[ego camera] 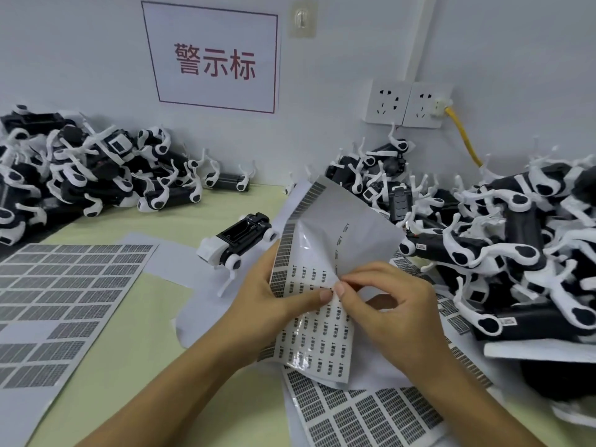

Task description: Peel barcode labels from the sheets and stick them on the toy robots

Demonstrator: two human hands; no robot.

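Table (167, 227): toy robot piles (80, 169) flank label sheet (322, 285).

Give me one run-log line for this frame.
phase: peeling label | left hand: holds label sheet | right hand: pinches label at sheet edge | toy robot: lying alone on table, untouched

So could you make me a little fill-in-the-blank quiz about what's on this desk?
1. Both hands, left hand and right hand, hold a curled sheet of ____.
2. The lone toy robot lies between two ____ of robots.
3. The cable plugged into the wall socket is ____.

Missing words: labels; piles; yellow
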